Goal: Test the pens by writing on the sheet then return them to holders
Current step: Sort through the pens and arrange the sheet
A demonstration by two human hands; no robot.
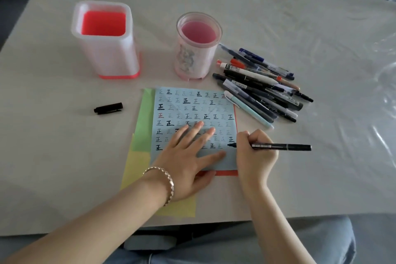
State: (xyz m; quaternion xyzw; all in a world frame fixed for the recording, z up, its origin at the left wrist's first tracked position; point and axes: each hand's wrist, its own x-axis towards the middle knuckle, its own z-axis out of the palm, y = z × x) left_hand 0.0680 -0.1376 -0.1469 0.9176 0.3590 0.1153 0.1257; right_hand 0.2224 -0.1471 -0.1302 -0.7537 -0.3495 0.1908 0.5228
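A blue sheet covered with rows of written characters lies on top of green, yellow and red sheets. My left hand presses flat on its lower part with fingers spread. My right hand grips an uncapped black pen, whose tip sits at the sheet's lower right edge. Its black cap lies on the table left of the sheets. A pile of several pens lies to the right of the sheet. Two holders stand behind: a square white one with a red inside and a round clear pink one.
The table is covered with a pale cloth under clear plastic film that wrinkles at the right. Its front edge runs just below my forearms. Blue fabric shows beyond the far edge.
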